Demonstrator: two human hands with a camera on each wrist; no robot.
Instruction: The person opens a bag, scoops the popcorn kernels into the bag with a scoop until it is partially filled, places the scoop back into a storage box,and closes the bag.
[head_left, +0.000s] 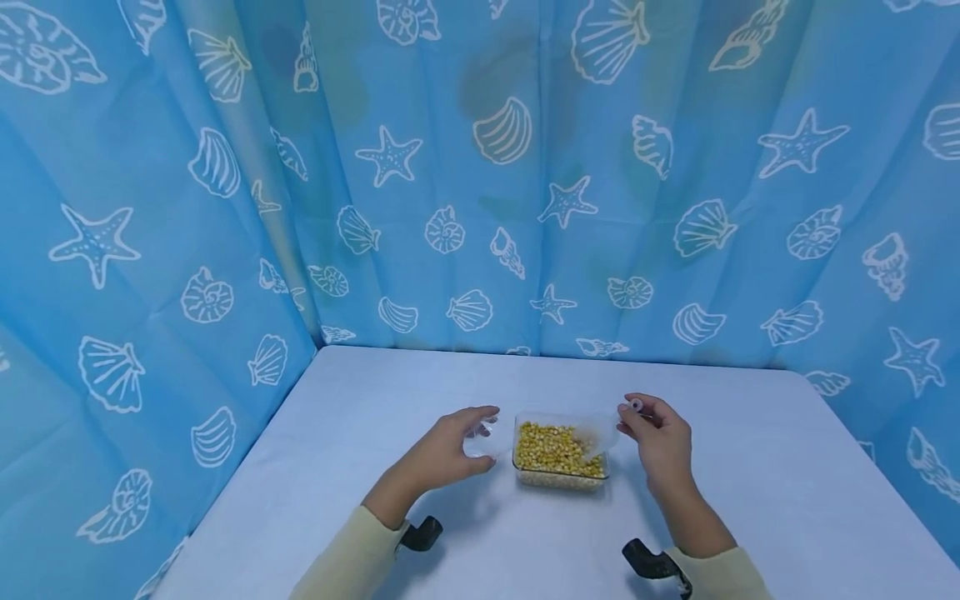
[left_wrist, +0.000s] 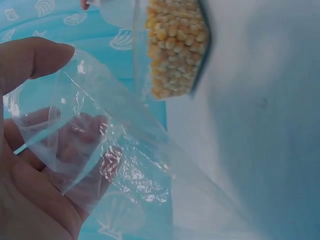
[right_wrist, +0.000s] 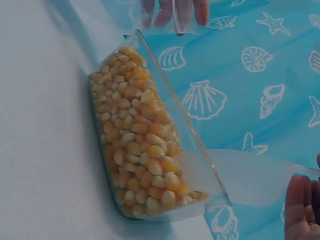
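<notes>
In the head view a clear glass container [head_left: 517, 465] holds yellow corn kernels [head_left: 547, 448]. To its left, my left hand [head_left: 450, 450] holds a clear plastic bag [left_wrist: 132, 165] with thumb and fingers spread apart at its mouth; the bag hangs loose and looks free of kernels. On the container's right side, my right hand [head_left: 662, 437] grips the handle of a translucent white spoon [right_wrist: 252, 177]. Its broad bowl dips over the container's rim among the kernels at the right end. In the right wrist view the buried tip is hidden by corn.
A white-covered table [head_left: 390, 392] carries the container near its middle. Blue curtains [head_left: 465, 167] with white shell and starfish prints stand behind and at the left. Black wrist camera mounts [head_left: 422, 534] sit at both sleeves.
</notes>
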